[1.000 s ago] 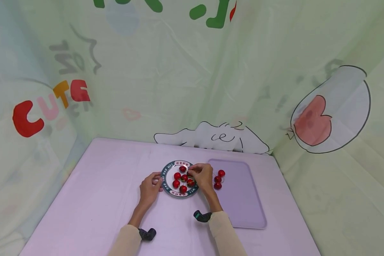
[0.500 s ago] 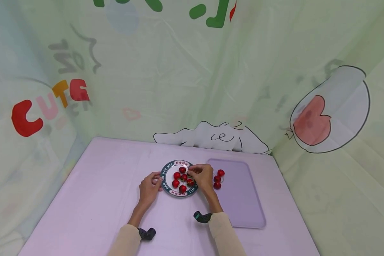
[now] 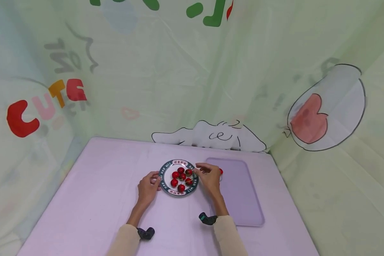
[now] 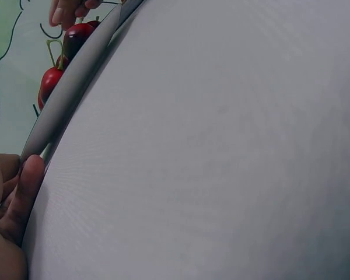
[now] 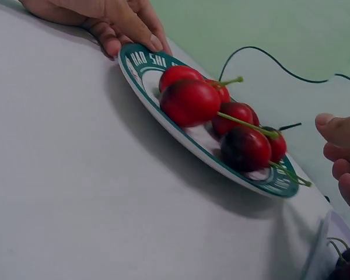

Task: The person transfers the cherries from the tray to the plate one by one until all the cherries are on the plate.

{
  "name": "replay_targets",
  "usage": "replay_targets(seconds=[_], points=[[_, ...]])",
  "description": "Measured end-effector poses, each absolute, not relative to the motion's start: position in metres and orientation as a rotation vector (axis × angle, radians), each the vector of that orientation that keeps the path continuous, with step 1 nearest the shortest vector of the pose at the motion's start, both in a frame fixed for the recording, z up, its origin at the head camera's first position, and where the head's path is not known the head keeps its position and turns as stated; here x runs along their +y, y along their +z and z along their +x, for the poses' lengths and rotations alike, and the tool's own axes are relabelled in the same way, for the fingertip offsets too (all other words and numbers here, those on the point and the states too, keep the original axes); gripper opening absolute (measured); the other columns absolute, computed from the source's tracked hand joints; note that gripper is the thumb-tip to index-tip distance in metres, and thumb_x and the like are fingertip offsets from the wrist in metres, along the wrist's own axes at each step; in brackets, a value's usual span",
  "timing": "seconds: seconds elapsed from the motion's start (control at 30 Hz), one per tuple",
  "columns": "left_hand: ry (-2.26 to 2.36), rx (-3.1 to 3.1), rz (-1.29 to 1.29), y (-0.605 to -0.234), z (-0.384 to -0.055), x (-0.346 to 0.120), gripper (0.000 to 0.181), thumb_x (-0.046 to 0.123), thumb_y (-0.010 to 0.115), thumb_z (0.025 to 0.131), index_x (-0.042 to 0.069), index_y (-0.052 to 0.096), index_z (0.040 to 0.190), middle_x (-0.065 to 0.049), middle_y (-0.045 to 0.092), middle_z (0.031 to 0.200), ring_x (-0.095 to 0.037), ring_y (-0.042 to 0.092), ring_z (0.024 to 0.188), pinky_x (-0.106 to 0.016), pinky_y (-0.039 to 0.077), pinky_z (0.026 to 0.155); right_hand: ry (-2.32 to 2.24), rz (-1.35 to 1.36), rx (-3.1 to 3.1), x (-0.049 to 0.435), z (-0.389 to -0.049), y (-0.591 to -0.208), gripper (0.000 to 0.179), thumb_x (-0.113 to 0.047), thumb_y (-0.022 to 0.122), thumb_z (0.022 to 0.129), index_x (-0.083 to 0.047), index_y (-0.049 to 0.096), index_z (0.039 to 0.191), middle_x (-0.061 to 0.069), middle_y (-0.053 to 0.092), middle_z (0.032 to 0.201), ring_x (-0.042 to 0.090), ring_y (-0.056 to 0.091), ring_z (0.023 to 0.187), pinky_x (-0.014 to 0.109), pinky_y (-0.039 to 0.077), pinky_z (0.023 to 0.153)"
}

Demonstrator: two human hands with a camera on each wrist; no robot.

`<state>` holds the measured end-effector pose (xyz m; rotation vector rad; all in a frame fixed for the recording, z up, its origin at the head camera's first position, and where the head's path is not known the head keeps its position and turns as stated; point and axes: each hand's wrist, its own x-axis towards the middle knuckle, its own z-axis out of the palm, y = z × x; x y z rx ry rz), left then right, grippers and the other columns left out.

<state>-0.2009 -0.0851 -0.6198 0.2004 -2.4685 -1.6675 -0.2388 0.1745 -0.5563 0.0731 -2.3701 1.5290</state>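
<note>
A round plate (image 3: pixel 178 193) with a green lettered rim holds several red cherries (image 3: pixel 182 176), some with green stems. At its left edge, my left hand (image 3: pixel 148 186) grips the rim; the right wrist view shows its thumb on top and fingers underneath. My right hand (image 3: pixel 211 179) hovers by the plate's right rim, between plate and tray. Its fingers (image 5: pixel 347 131) are loosely bent with nothing between them, apart from the cherries in the right wrist view. The left wrist view catches the plate's side (image 4: pixel 64 105) with cherries showing above it.
A lilac tray (image 3: pixel 240 199) lies right of the plate. One cherry (image 3: pixel 221 171) shows on it past my right hand, which hides others; dark cherries (image 5: pixel 349 268) appear there in the right wrist view. A printed curtain (image 3: pixel 185 78) rises behind the table (image 3: pixel 92 199).
My right hand has let go of a cherry, now lying at the plate's right side, and has drawn back to the right. My left hand keeps its hold on the rim.
</note>
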Motion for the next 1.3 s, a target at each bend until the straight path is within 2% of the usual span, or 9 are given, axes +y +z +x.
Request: replay_targets(seconds=[0.27, 0.43, 0.8, 1.1, 1.3], points=[[-1.669, -2.472, 0.196, -0.62, -0.2, -0.085, 0.033, 0.015, 0.069, 0.108, 0.007, 0.07, 0.141, -0.013, 0.078, 0.115, -0.008, 0.071, 0.067, -0.015, 0.058, 0.065, 1.55, 0.023, -2.201, 0.207, -0.234, -0.554, 0.018, 0.001, 0.088, 0.088, 0.001, 0.085, 0.105, 0.021, 0.083, 0.096, 0.006, 0.066, 0.074, 0.011, 0.051, 0.069], [-1.663, -2.474, 0.194, -0.621, -0.201, -0.086, 0.033, 0.015, 0.069, 0.108, 0.007, 0.07, 0.14, -0.013, 0.078, 0.114, -0.008, 0.071, 0.066, -0.015, 0.057, 0.066, 1.56, -0.053, -2.136, 0.23, -0.235, -0.559, 0.021, 0.003, 0.089, 0.086, 0.001, 0.085, 0.107, 0.024, 0.082, 0.099, 0.0, 0.065, 0.072, 0.01, 0.052, 0.069], [-1.637, -2.48, 0.182, -0.619, -0.2, -0.086, 0.034, 0.017, 0.068, 0.109, 0.007, 0.07, 0.141, -0.012, 0.078, 0.115, -0.007, 0.071, 0.066, -0.015, 0.055, 0.067, 1.534, -0.172, -2.092, 0.261, -0.227, -0.566, 0.024, 0.003, 0.088, 0.087, 0.0, 0.085, 0.111, 0.026, 0.081, 0.102, 0.0, 0.064, 0.078, 0.008, 0.05, 0.074], [-1.651, -2.487, 0.196, -0.617, -0.199, -0.086, 0.034, 0.016, 0.068, 0.109, 0.007, 0.069, 0.141, -0.013, 0.077, 0.116, -0.008, 0.071, 0.067, -0.015, 0.055, 0.066, 1.432, -0.223, -2.137, 0.27, -0.223, -0.576, 0.02, 0.001, 0.091, 0.086, 0.004, 0.085, 0.104, 0.028, 0.08, 0.093, 0.0, 0.061, 0.07, 0.007, 0.047, 0.065], [-1.651, -2.479, 0.189, -0.617, -0.198, -0.086, 0.034, 0.015, 0.068, 0.108, 0.006, 0.07, 0.14, -0.013, 0.078, 0.115, -0.009, 0.072, 0.067, -0.015, 0.055, 0.067, 1.384, -0.278, -2.218, 0.276, -0.226, -0.59, 0.019, -0.003, 0.091, 0.087, 0.004, 0.085, 0.104, 0.024, 0.081, 0.092, 0.001, 0.063, 0.069, 0.006, 0.048, 0.064]])
